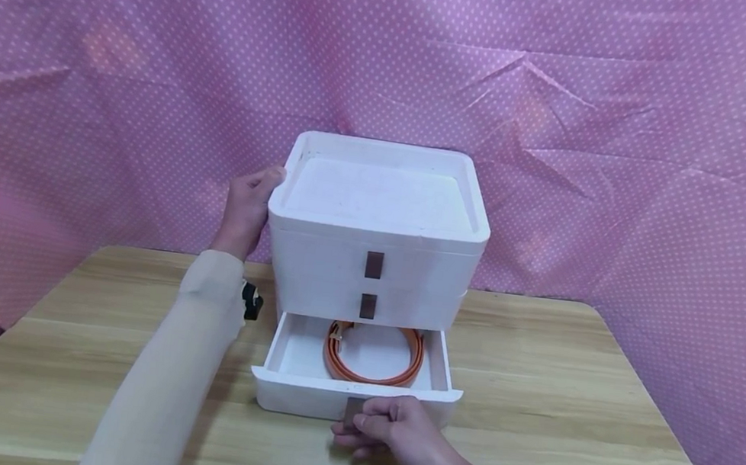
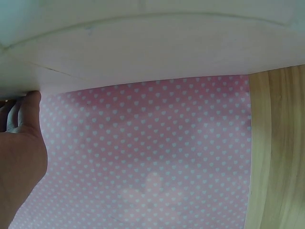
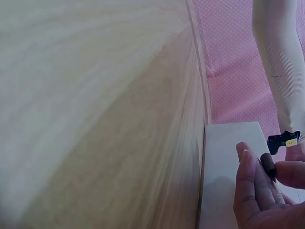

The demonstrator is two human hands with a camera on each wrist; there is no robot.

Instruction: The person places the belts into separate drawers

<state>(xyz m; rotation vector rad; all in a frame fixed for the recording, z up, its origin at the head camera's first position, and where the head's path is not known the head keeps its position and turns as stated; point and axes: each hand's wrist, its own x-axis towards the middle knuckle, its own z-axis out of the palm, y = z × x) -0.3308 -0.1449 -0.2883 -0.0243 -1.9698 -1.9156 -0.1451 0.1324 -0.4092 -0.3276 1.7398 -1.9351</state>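
A white drawer unit (image 1: 370, 259) stands on the table, its bottom drawer (image 1: 299, 395) pulled out toward me. Inside that drawer lies a coiled orange-brown belt (image 1: 413, 367), its far part hidden under the unit. My right hand (image 1: 401, 435) pinches the brown pull tab (image 1: 353, 412) on the drawer front; the right wrist view shows this tab (image 3: 268, 164) between thumb and fingers. At the unit's upper left edge, my left hand (image 1: 248, 203) grips the rim. In the left wrist view its bent fingers (image 2: 29, 112) lie against the white side.
Two upper drawers with brown tabs (image 1: 374, 265) are closed. The unit's top is a shallow recessed tray (image 1: 380, 195). Pink dotted cloth (image 1: 394, 51) hangs behind and beside the wooden table (image 1: 533, 404). A black device (image 1: 251, 301) sits on my left wrist.
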